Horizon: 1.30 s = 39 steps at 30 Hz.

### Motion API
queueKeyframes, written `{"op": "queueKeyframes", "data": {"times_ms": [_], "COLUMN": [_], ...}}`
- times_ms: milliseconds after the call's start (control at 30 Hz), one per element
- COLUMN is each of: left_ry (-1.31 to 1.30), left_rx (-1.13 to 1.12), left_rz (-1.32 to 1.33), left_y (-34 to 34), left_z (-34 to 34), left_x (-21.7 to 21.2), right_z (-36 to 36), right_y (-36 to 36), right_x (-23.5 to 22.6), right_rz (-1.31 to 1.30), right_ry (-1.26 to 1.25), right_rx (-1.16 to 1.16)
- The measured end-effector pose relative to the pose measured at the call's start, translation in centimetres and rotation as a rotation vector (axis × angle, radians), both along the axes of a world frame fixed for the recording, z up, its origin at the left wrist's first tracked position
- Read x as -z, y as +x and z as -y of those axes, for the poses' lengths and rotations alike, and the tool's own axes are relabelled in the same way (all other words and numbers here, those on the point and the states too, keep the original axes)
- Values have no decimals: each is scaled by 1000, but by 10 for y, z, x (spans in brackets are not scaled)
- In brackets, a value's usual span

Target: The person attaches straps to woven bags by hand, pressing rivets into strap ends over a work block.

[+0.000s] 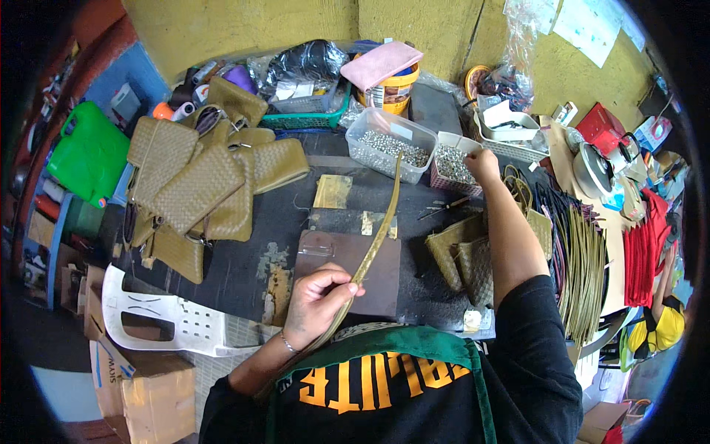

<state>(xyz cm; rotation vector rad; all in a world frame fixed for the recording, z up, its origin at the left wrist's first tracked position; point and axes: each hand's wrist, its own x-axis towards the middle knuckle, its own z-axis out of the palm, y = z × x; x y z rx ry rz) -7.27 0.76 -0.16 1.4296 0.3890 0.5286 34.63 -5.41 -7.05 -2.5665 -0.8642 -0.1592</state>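
Observation:
My left hand (319,300) is closed around the lower part of a long, narrow olive leather strap (384,222) that rises across the dark worktable (251,259) over a brown cutting board (362,270). My right hand (482,164) reaches far forward into a small pink mesh basket of silver rivets (450,164); whether its fingers hold anything is hidden. A clear plastic box of silver studs (390,145) stands just left of that basket. Woven olive pieces (462,259) lie under my right forearm.
A heap of woven olive bags (203,181) covers the table's left. A bundle of olive straps (580,259) hangs at the right. At the back stand a green basket (310,111), a yellow bucket with a pink pouch (384,70) and white trays (510,126). A white plastic chair (159,314) stands at the lower left.

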Motion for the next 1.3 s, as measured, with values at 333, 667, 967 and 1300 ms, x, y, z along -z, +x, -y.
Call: {"op": "queueKeyframes", "data": {"times_ms": [333,667,967,1300], "left_ry": [166,568,719,807], "left_rx": [-52,-71,-52,38], "left_rz": [-60,-32,-15,-28], "left_y": [-3,13,5,3], "left_z": [2,9,17,18], "left_x": [3,-9,-10,-20], "right_z": [11,58,63,64], "right_y": [-75,-276,-293,-298], "right_x": [-51,-60,-62,-53], "right_rz": [-800,-1264,-1219,-1185], "right_ry": [865,853,855,1100], "right_rx": [-216,-721,-725,-704]}}
